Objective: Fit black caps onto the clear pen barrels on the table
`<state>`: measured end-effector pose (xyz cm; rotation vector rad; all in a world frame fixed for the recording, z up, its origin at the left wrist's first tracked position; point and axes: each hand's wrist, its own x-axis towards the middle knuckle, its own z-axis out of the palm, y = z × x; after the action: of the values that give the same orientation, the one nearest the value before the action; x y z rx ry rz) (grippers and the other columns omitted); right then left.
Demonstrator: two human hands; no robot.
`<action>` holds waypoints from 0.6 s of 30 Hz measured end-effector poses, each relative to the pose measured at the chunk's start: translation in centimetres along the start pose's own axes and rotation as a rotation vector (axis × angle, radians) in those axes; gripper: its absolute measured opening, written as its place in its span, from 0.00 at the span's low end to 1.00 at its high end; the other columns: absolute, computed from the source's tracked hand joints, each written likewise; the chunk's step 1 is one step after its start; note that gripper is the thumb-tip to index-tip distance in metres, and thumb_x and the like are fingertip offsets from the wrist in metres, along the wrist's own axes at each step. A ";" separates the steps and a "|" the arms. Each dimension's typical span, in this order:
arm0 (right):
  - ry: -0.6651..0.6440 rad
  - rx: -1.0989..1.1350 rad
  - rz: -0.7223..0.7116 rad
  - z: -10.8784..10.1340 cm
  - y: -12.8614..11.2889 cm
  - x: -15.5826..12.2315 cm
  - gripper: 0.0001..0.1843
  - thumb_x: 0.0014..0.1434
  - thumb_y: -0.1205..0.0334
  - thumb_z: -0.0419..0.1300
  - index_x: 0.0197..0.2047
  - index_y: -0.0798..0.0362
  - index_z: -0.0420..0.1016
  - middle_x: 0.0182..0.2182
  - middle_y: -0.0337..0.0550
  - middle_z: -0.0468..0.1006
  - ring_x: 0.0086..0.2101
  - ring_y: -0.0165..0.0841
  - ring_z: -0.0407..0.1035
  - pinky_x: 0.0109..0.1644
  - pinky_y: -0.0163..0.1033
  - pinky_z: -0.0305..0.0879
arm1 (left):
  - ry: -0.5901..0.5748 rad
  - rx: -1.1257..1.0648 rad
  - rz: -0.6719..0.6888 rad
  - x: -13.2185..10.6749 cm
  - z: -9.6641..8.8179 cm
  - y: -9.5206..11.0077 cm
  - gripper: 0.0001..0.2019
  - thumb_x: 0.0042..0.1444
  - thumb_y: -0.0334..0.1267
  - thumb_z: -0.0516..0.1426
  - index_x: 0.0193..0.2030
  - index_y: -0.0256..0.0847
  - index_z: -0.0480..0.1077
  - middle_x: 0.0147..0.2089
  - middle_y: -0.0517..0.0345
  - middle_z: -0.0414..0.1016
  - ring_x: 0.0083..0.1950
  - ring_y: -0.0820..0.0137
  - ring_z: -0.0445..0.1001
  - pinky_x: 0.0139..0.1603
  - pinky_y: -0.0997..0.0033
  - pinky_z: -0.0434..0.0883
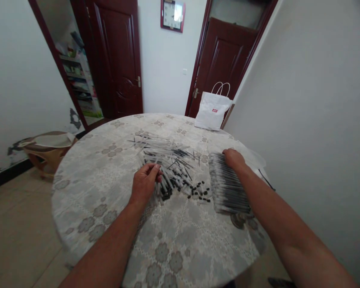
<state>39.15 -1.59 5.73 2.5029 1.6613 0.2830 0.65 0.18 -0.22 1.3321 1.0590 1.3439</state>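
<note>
The left hand (145, 180) is at the near left edge of a loose pile, thumb and fingers drawn nearly together at the tips. Pale barrels (166, 176) lie right at its fingertips; whether it pinches one I cannot tell. Just beyond this hand, more barrels spread across the surface (90, 184), mostly lying crosswise. Thin dark refills (181, 153) lie among them, ahead of the left hand and to its right. Small black caps (195, 192) are scattered to the right of the same hand and a little nearer the body, some apart from the pile.

The right hand (234, 158) is at the far end of a neat block of pens (228, 190), its fingers curled at the edge and partly hidden; how firmly it grips, I cannot tell. The pens lie side by side, stretching from this hand back toward the body, close along the left of the right forearm. The caps sit between this block and the left hand. A clear sheet (255, 157) lies just right of the right hand. Beyond that hand, toward the far edge, a white bag (213, 114) stands upright with its handles raised.
</note>
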 end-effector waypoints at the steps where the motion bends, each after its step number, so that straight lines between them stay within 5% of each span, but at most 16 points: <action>1: 0.010 0.003 -0.005 -0.2 -0.2 -0.2 0.22 0.69 0.72 0.49 0.59 0.57 0.77 0.54 0.61 0.78 0.54 0.43 0.73 0.54 0.39 0.64 | 0.005 -0.004 0.001 0.0 0.0 -0.1 0.15 0.57 0.51 0.63 0.37 0.39 0.76 0.31 0.55 0.79 0.25 0.70 0.75 0.29 0.72 0.72; 7: 0.132 0.160 -0.203 -2.2 -4.4 -4.5 0.19 0.72 0.61 0.49 0.57 0.53 0.78 0.52 0.53 0.80 0.52 0.40 0.74 0.54 0.38 0.63 | 0.074 -0.014 -0.001 0.4 -0.1 -0.4 0.13 0.57 0.49 0.63 0.36 0.39 0.76 0.30 0.56 0.78 0.24 0.72 0.74 0.27 0.73 0.71; 12: -0.035 0.224 -0.421 -1.7 -10.4 -9.7 0.14 0.67 0.60 0.56 0.50 0.51 0.80 0.45 0.51 0.84 0.45 0.41 0.77 0.46 0.38 0.65 | 0.100 -0.007 -0.008 0.5 -0.2 -0.3 0.12 0.57 0.48 0.62 0.36 0.39 0.75 0.29 0.57 0.77 0.23 0.72 0.73 0.26 0.73 0.70; 18: -0.011 0.288 -0.444 0.2 -14.3 -9.6 0.15 0.69 0.58 0.54 0.54 0.51 0.77 0.47 0.53 0.82 0.48 0.42 0.76 0.48 0.40 0.66 | 0.112 0.030 -0.016 0.4 -0.1 -0.3 0.12 0.58 0.47 0.61 0.37 0.39 0.75 0.29 0.57 0.77 0.23 0.73 0.71 0.24 0.73 0.69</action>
<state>22.69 -4.85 1.73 2.2098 2.3294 -0.0194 0.56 0.65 -0.48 1.2799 1.1673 1.4098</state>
